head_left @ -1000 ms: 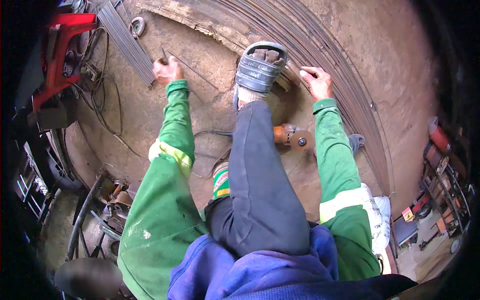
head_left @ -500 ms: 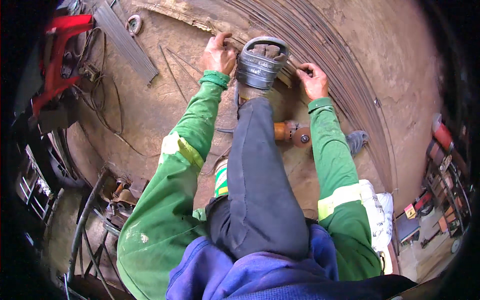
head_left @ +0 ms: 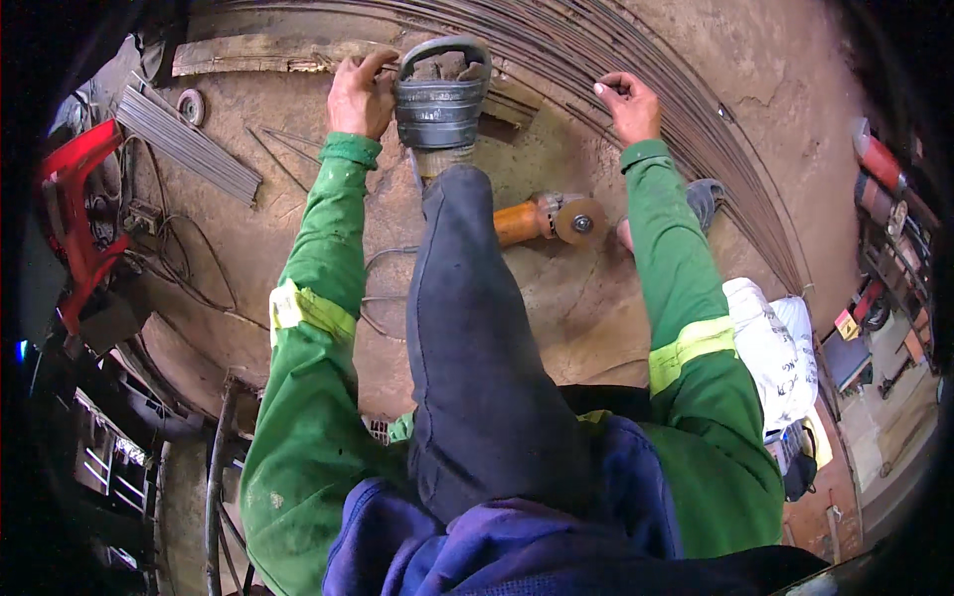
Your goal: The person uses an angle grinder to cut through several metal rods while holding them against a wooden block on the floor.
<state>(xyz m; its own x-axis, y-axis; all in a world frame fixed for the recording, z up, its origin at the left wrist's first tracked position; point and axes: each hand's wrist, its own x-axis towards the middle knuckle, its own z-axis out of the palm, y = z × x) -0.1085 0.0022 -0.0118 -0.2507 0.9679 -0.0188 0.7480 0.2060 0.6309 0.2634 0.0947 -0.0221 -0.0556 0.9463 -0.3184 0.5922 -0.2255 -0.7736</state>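
Observation:
My left hand (head_left: pixel 361 97) is beside the left edge of a grey sandal (head_left: pixel 437 111) on a foot, its fingers bent and closed in. What it grips, if anything, is hidden. Farther right, my right hand (head_left: pixel 633 109) is over a bundle of long thin metal rods (head_left: pixel 686 119), thumb and forefinger pinched together. Anything between their tips is too small to make out. An orange angle grinder (head_left: pixel 522 223) with a round disc lies on the floor between my arms, near the trousered leg (head_left: pixel 477 298). A short wooden piece (head_left: pixel 510 107) lies right of the sandal.
A long wooden plank (head_left: pixel 268 56) and a stack of grey metal strips (head_left: pixel 184 144) lie at the far left. Near them are a small wheel (head_left: pixel 192 106), a red metal frame (head_left: pixel 75 228) and loose cables (head_left: pixel 204 288). White sacks (head_left: pixel 770 348) stand at the right.
The view has shifted, bringing the grinder more fully into sight. My right hand has moved rightward, away from the sandal. My left hand stays beside the sandal.

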